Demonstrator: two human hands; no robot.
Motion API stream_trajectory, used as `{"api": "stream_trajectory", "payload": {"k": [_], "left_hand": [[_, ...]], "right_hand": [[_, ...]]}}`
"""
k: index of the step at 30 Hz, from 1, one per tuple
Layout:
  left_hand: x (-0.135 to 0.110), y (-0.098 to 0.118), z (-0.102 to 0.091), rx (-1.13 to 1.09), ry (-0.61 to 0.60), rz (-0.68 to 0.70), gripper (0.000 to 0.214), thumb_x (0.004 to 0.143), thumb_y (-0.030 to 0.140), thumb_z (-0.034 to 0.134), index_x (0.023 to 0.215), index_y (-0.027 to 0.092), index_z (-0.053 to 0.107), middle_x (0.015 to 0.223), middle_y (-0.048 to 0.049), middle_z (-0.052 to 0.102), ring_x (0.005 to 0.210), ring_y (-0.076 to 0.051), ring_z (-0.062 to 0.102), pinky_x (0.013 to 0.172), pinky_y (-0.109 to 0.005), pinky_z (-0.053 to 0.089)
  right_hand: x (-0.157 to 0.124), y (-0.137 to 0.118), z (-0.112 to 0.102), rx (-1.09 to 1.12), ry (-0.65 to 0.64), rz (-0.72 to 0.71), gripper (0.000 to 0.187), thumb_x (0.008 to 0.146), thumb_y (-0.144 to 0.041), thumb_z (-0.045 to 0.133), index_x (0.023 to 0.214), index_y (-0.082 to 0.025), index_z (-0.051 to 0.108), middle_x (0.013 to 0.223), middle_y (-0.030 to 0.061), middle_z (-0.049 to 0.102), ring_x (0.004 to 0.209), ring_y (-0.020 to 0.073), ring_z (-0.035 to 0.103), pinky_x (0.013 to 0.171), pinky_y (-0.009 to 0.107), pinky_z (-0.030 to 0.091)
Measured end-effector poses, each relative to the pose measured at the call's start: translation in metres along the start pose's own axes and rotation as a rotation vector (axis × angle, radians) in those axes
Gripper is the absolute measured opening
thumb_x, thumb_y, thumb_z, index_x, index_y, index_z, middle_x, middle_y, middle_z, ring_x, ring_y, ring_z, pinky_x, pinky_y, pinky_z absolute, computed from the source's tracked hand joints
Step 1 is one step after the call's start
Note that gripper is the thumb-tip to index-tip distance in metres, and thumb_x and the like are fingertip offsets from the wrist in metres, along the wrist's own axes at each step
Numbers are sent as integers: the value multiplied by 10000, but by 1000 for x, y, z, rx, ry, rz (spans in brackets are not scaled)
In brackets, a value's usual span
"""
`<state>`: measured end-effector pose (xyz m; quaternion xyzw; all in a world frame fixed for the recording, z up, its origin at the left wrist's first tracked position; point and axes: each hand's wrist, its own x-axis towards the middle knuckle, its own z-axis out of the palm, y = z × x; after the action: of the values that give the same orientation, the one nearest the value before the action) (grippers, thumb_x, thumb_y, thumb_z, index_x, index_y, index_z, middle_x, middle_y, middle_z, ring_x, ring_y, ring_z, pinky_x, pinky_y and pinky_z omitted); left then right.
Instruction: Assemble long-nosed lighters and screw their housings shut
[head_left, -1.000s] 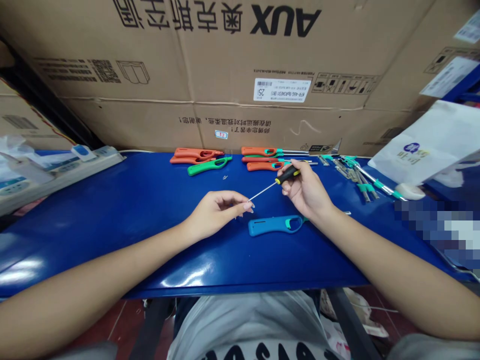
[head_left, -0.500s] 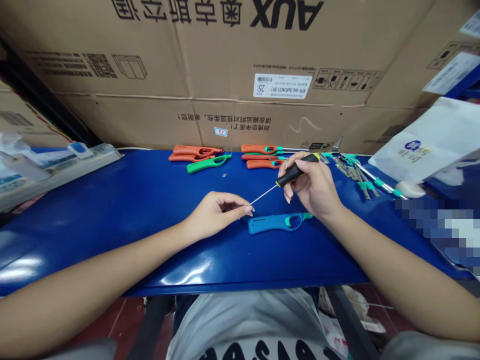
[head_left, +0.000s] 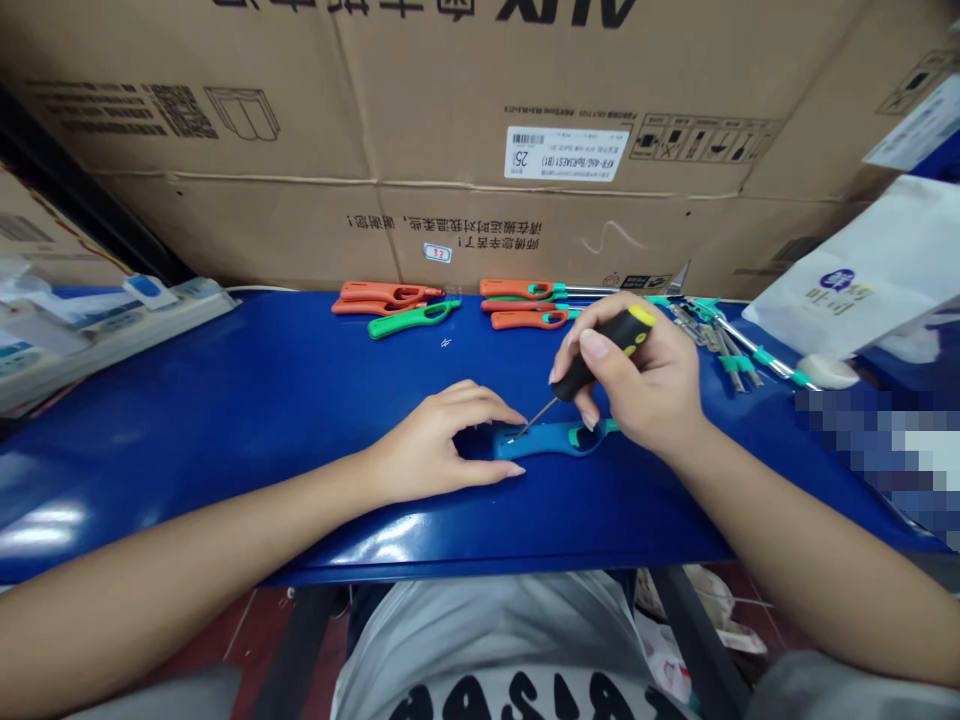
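Observation:
A blue lighter casing [head_left: 551,440] with a green trigger lies flat on the table. My left hand [head_left: 439,440] is at its left end, thumb and forefinger apart on either side of it; whether they touch it I cannot tell. My right hand [head_left: 652,375] grips a black-and-yellow screwdriver [head_left: 581,372], slanted down to the left. Its tip meets the casing near the slot at the left end, where a tiny silvery piece [head_left: 511,440], perhaps a screw, shows.
Orange lighter casings [head_left: 386,294] and a green one [head_left: 412,320] lie at the back. Further right are orange casings with metal tubes [head_left: 525,319], then loose tubes and metal parts [head_left: 731,355]. Tiny bits [head_left: 446,343] lie mid-table. A power strip [head_left: 180,310] stands left; a large carton [head_left: 435,130] rises behind.
My right hand has lowered the screwdriver tip onto the blue casing. My left hand has let go of the tip, spread thumb and forefinger, and come down around the casing's left end.

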<state>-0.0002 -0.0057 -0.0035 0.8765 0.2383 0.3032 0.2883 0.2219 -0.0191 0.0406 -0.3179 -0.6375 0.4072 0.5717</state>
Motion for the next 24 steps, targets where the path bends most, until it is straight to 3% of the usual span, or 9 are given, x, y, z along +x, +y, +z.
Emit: {"api": "stream_trajectory", "payload": {"k": [6,24], "left_hand": [[-1,-6,4,56,-79,-51,470,832,330,775,1270,214,654,1205,-72,719,1107,-233,640,1013,-376,490],[-2,-7,4,57,-107,-38,371,864,279,728,1225,208,675,1139,-68,739,1037,-215,672,958,-345,512]], "right_hand": [[1,5,5,-52,-19,9,235,908,-450,682,892,-235,586,702,-31,682,353,64,506,322,197,388],[-5,8,9,-22,3,36,253,803,-408,796,883,-238,626,734,-17,697,397,69,514,363,206,418]]}}
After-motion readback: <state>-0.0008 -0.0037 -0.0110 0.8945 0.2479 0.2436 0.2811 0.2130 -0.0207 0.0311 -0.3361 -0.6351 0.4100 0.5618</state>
